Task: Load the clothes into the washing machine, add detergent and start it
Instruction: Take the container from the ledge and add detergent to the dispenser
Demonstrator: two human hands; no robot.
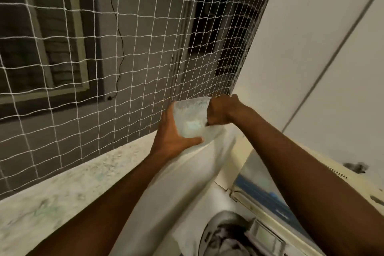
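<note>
I hold a translucent plastic container of pale detergent powder up in front of me. My left hand grips its lower side. My right hand is clenched at its right edge, fingers curled inside or on the rim; what they pinch is blurred. Below, at the bottom of the view, the washing machine stands with its lid raised. Its drum holds grey and white clothes. The machine's control panel shows blue markings to the right.
A white safety net covers the opening ahead, with a grey wall and window behind it. A speckled stone ledge runs along the left. A white wall rises on the right.
</note>
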